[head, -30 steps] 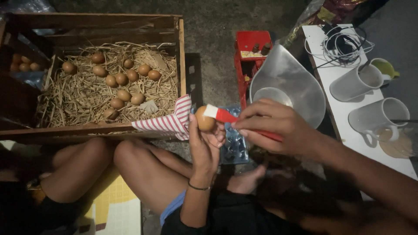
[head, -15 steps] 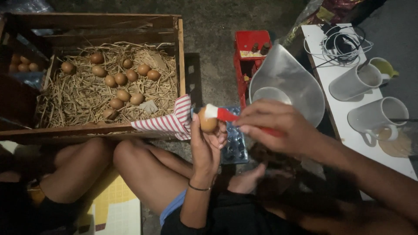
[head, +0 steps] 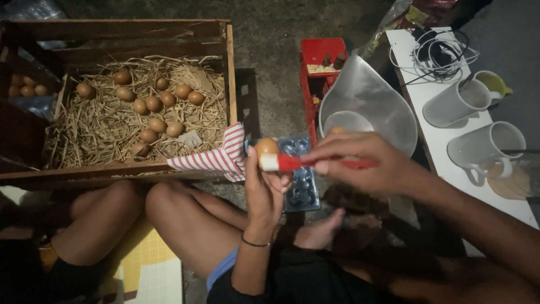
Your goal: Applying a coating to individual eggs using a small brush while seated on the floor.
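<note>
Showing rough unfinished wood on the crate (head: 228, 67), dry coarse straw (head: 101, 129) inside, matt-shelled eggs (head: 149, 104), striped woven cloth (head: 216, 159), translucent smooth plastic funnel (head: 374, 95).

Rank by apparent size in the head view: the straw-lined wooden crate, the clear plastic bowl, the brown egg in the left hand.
1. Straw-lined wooden crate
2. Clear plastic bowl
3. Brown egg, held in the left hand, smallest even though nearest the camera.

Your left hand (head: 264, 188) hid the lower half of the egg (head: 266, 147); the blue egg tray (head: 301, 186) lay partly covered; your right forearm ran off frame.
</note>
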